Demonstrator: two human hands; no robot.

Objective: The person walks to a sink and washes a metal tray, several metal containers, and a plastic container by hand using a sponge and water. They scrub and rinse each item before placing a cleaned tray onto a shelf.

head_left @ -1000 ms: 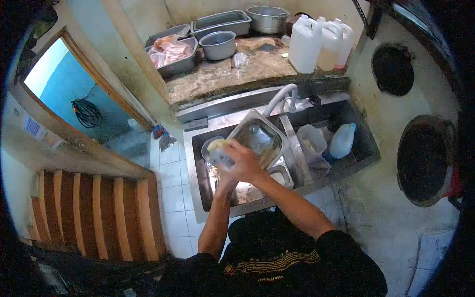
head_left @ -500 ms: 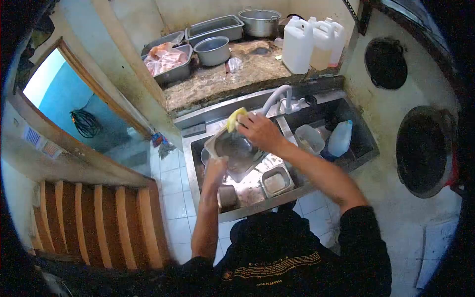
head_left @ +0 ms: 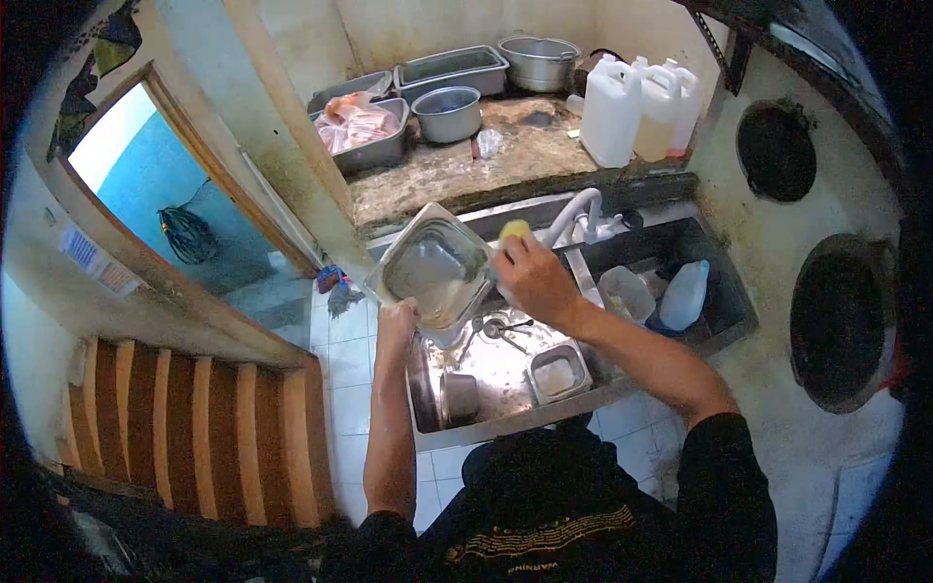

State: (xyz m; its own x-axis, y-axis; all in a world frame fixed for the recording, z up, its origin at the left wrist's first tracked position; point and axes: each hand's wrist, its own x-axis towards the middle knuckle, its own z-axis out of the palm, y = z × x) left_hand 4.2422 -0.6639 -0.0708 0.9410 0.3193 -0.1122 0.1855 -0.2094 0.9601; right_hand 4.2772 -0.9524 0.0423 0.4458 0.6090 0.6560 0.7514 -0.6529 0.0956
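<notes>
My left hand (head_left: 399, 316) grips the near corner of a square metal food pan (head_left: 428, 267), which is tilted above the left sink basin with its inside facing me. At the pan's right side, my right hand (head_left: 533, 277) is closed around a yellow sponge (head_left: 514, 229), part of it showing above the fingers. Below, in the left basin (head_left: 491, 384), lie a small rectangular pan (head_left: 559, 373), a round metal pot (head_left: 459, 397) and some metal utensils (head_left: 494, 328).
A grey faucet hose (head_left: 573, 216) arches behind the basins. The right basin holds a clear plastic container (head_left: 627, 294) and a pale bottle (head_left: 684, 294). On the counter behind stand white jugs (head_left: 612, 115), metal pots and a pan with a plastic bag (head_left: 355, 124). Stairs (head_left: 194, 428) descend at left.
The food pan has swung up and left, its inside turned more toward me. My right hand with the sponge has shifted from the pan's top edge to its right side.
</notes>
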